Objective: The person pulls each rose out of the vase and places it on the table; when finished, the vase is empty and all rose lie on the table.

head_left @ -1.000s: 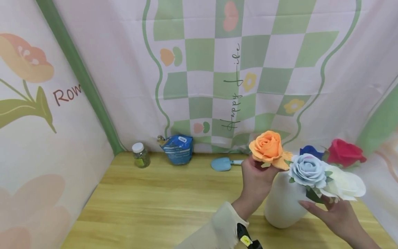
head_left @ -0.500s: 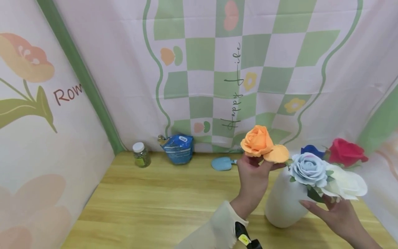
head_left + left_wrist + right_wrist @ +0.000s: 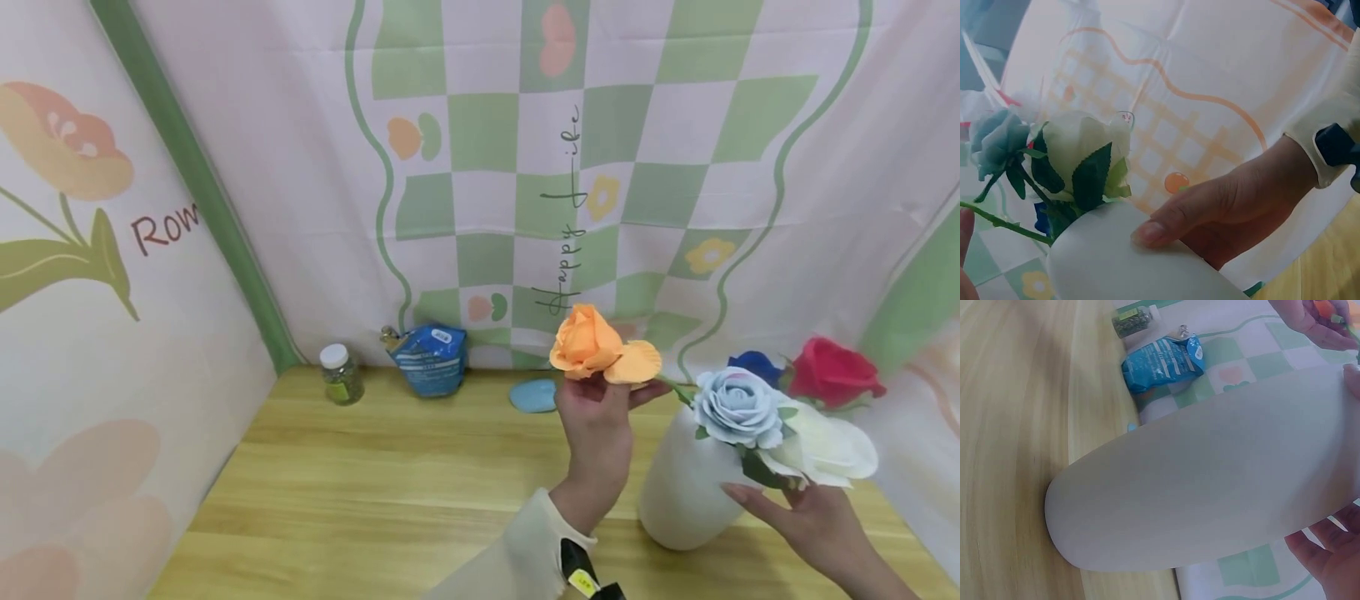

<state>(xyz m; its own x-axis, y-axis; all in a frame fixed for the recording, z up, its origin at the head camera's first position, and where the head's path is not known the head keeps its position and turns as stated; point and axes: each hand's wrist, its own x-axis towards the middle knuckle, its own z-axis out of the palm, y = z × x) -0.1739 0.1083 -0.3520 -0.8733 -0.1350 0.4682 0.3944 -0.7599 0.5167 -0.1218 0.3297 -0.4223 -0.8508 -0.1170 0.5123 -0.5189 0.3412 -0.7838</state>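
My left hand (image 3: 597,433) pinches an orange artificial rose (image 3: 588,343) just under its bloom. The rose's green stem (image 3: 1007,224) leans sideways into the mouth of a white vase (image 3: 686,492). With thumb and fingers my right hand (image 3: 813,521) grips the vase near its rim; in the right wrist view the fingers (image 3: 1329,553) lie along its side. Out of the vase stand a light blue rose (image 3: 738,407), a white rose (image 3: 825,446), a red rose (image 3: 836,371) and a dark blue flower (image 3: 756,367). The stems' lower ends are hidden inside the vase.
Along the back of the wooden table (image 3: 390,492) stand a small jar with a white lid (image 3: 341,375) and a blue bag (image 3: 427,360). A light blue shovel (image 3: 533,396) lies beside them, partly behind my left hand. A patterned curtain (image 3: 480,200) hangs behind.
My left hand has moved left with the orange rose, away from the other flowers, and more of its stem shows. The right hand and the vase have stayed nearly still.
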